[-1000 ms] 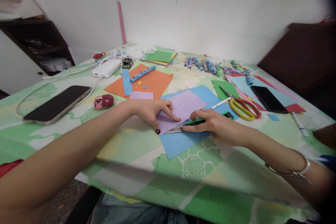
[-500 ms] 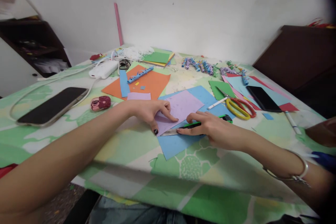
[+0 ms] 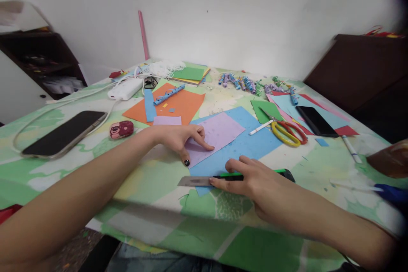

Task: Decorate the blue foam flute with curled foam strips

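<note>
My left hand (image 3: 183, 139) presses on a folded-looking sheet of purple paper (image 3: 225, 129), thumb and index finger spread, the other fingers partly curled. Beneath the purple sheet lies a larger blue sheet (image 3: 259, 136). In my right hand (image 3: 255, 180) is a green and black utility knife (image 3: 228, 175), its wide blade out and pointing left. The index finger rests where the blade meets the handle. The knife is over the near corner of the blue sheet, apart from the purple paper's edge.
Scissors (image 3: 288, 133), a white pen (image 3: 261, 127) and a black phone (image 3: 316, 121) lie to the right. At left are another phone (image 3: 65, 132), a red case (image 3: 121, 129) and a white power bank (image 3: 126, 89). Orange paper (image 3: 188, 100) and curled paper pieces (image 3: 245, 83) lie farther back.
My right hand has drawn the knife away from the purple sheet's edge, down toward me. My left hand stays on the purple paper. The view has shifted slightly.
</note>
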A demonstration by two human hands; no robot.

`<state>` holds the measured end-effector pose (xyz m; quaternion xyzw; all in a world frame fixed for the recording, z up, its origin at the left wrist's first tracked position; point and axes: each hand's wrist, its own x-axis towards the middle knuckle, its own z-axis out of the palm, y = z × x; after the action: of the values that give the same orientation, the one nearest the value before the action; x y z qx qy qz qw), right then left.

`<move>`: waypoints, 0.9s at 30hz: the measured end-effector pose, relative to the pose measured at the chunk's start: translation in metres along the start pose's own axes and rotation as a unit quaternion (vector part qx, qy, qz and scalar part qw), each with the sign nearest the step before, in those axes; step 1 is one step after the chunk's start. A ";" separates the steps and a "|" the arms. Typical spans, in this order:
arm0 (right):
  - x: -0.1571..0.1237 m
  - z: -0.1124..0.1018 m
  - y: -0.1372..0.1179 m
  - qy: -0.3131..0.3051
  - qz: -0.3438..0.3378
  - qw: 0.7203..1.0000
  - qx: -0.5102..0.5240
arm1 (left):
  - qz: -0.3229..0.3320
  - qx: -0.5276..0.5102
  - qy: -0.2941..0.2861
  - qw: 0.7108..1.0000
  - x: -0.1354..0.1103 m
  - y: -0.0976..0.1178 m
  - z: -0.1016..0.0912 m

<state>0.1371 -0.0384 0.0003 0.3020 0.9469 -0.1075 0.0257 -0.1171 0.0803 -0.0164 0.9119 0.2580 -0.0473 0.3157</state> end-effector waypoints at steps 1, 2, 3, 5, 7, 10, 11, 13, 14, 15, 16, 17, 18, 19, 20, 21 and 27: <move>-0.004 0.000 -0.003 0.004 0.014 1.000 0.005 | 0.005 0.002 0.001 1.000 -0.001 0.000 0.000; -0.009 0.000 -0.005 0.005 0.027 1.000 0.015 | 0.010 0.004 0.003 1.000 -0.002 0.000 -0.001; -0.015 0.000 -0.005 0.004 0.035 0.999 0.028 | 0.015 0.004 0.006 1.000 -0.003 0.000 -0.001; -0.028 -0.002 -0.003 0.009 0.056 0.997 0.055 | 0.022 0.001 0.016 1.000 -0.003 0.001 0.001; -0.040 -0.004 0.004 0.041 0.090 0.993 0.063 | 0.024 -0.004 0.050 0.998 -0.001 0.003 0.006; -0.051 -0.004 0.026 0.127 0.171 0.977 0.029 | -0.012 0.004 0.177 0.984 0.011 0.013 0.018; -0.051 -0.003 0.036 0.159 0.208 0.965 0.005 | -0.039 0.016 0.218 0.975 0.016 0.018 0.023; -0.047 -0.001 0.058 0.202 0.285 0.936 -0.048 | -0.085 0.075 0.249 0.962 0.026 0.032 0.030; -0.044 0.000 0.068 0.211 0.325 0.919 -0.074 | -0.108 0.107 0.247 0.957 0.030 0.039 0.032; -0.039 0.001 0.078 0.205 0.361 0.904 -0.098 | -0.131 0.135 0.237 0.953 0.034 0.047 0.034; -0.035 0.001 0.086 0.188 0.393 0.892 -0.119 | -0.153 0.155 0.222 0.950 0.037 0.055 0.034; -0.030 0.001 0.092 0.166 0.418 0.882 -0.137 | -0.169 0.171 0.207 0.948 0.039 0.062 0.034; -0.025 0.002 0.097 0.147 0.438 0.874 -0.150 | -0.179 0.184 0.194 0.947 0.041 0.068 0.033; -0.021 0.002 0.100 0.132 0.453 0.867 -0.158 | -0.187 0.194 0.186 0.945 0.042 0.073 0.032; -0.017 0.002 0.102 0.121 0.465 0.862 -0.162 | -0.192 0.197 0.179 0.944 0.044 0.077 0.032; -0.014 0.002 0.102 0.116 0.474 0.858 -0.162 | -0.198 0.191 0.174 0.945 0.045 0.080 0.032; -0.003 -0.008 0.091 0.137 0.484 0.845 -0.183 | -0.204 0.117 0.162 0.958 0.050 0.082 0.036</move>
<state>0.1921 0.0338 -0.0085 0.7235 0.6767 0.1360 -0.0004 -0.0296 0.0261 -0.0119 0.8657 0.4790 0.0079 0.1449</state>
